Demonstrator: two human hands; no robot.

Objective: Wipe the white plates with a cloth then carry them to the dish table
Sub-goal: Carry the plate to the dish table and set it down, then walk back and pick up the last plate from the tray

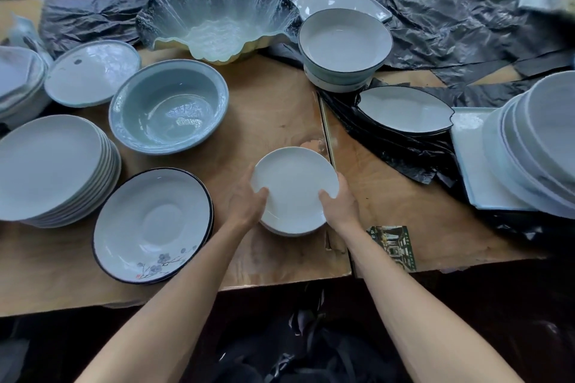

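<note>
Both forearms reach in; the left hand and right hand clasp opposite rims of a small stack of white plates, thumbs on top, at the wooden table's near edge. Best keep them level, fingers well underneath.

White plates, pale blue bowl, black-rimmed blossom-painted plate, black plastic sheet

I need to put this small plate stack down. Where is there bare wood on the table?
Best patch: bare wood beyond the small white plates, bordered by the blue-grey bowl, the ruffled glass bowl and the black-rimmed bowls. A second strip lies right of the right hand, before the black plastic. The left side is crowded: plate stack, flower plate.
</note>
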